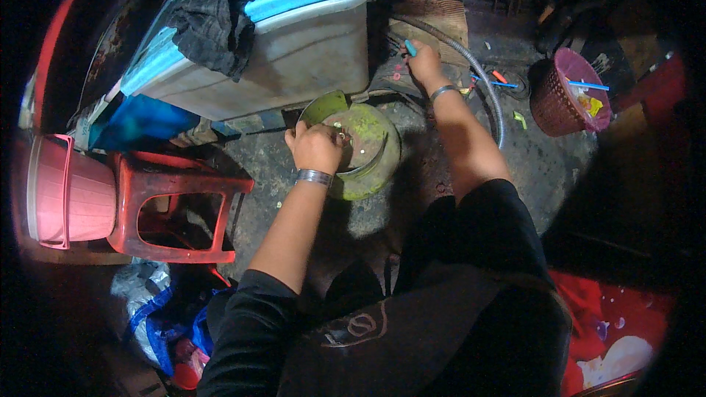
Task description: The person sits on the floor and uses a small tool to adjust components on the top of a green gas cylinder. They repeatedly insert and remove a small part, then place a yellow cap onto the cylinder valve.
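A worn yellow-green gas cylinder [384, 148] with a raised collar stands on the dark floor in front of me. My left hand [316, 147] is closed at the left of its top, fingers curled at the collar near the valve; the exact grip is partly hidden. My right hand [426, 66] reaches farther forward and to the right, closed around a small turquoise object [410, 48] whose kind I cannot make out. Below that hand lies a piece of cardboard [441, 18] with dark cables or hoses over it. A grey ribbed hose [482, 77] curves past the right forearm.
A large grey bin [309, 59] with a blue lid carries a black cloth [217, 26]. Left are a red stool [173, 169] and a pink bucket [88, 195]. A maroon wastebasket [555, 106] with rubbish stands at right. Bags [158, 316] lie at lower left.
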`<state>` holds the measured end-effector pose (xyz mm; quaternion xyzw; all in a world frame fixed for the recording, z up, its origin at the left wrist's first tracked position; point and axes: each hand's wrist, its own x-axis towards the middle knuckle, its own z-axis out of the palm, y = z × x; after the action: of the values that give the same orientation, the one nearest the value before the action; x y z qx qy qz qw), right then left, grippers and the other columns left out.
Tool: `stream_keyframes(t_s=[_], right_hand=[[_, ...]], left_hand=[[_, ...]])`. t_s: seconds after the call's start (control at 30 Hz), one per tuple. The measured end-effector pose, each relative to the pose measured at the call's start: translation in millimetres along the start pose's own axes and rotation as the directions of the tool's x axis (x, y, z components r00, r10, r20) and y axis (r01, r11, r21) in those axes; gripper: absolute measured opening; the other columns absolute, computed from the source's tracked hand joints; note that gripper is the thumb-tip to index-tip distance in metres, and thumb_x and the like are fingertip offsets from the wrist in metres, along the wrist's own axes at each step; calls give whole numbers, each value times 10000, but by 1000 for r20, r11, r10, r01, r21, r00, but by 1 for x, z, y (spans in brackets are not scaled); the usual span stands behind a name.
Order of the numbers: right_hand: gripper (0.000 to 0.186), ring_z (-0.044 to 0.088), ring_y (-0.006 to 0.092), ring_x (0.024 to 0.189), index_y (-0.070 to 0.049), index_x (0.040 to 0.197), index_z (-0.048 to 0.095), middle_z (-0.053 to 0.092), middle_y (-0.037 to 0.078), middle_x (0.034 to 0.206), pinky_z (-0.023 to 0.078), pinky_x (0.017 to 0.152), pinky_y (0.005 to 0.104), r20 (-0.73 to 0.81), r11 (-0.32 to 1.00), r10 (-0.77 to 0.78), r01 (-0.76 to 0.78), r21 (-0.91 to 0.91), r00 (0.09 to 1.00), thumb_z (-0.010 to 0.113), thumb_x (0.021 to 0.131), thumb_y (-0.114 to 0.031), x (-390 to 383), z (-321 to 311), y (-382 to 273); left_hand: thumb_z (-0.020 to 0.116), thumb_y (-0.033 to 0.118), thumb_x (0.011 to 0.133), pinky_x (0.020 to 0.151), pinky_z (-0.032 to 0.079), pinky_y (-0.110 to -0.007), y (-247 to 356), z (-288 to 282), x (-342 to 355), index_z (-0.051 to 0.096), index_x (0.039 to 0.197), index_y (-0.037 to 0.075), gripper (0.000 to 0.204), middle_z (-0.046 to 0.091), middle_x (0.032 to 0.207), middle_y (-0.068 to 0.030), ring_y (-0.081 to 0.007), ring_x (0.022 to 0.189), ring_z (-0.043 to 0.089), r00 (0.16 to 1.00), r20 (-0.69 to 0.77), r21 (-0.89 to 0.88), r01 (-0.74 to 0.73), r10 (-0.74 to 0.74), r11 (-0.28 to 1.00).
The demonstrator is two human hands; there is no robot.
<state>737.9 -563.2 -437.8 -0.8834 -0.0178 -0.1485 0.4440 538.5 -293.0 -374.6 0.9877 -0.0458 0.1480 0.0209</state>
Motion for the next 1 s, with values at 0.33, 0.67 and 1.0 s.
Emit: stream_keyframes(t_s=[0.33,0.67,1.0], right_hand=[[294,626,426,908,-61,1066,607,663,226,965,486,786,476,-177,982,-44,10,-189,983,649,883,-287,-3,-59,9],[246,573,302,1048,-169,1104,625,639,107,1027,414,903,480,246,611,-437,486,-625,865,584,872,-237,-30,-36,-20],[281,606,377,967,-59,1087,588,632,167,1041,493,831,466,262,610,-485,537,-582,834,599,854,-214,-46,-56,-63]], left_hand=[[688,427,755,987,339,-545,4,-1,7,759,868,153,305,714,938,-64,-281,1042,564,961,215,35,169,-173,985],[662,208,819,916,384,-468,-11,22,-6,703,881,126,111,672,899,-75,-299,1028,562,832,-308,-405,324,-462,855],[623,26,768,916,391,-456,-9,21,-12,610,1005,129,259,596,1059,-63,-307,1084,515,776,-275,-475,404,-567,782]])
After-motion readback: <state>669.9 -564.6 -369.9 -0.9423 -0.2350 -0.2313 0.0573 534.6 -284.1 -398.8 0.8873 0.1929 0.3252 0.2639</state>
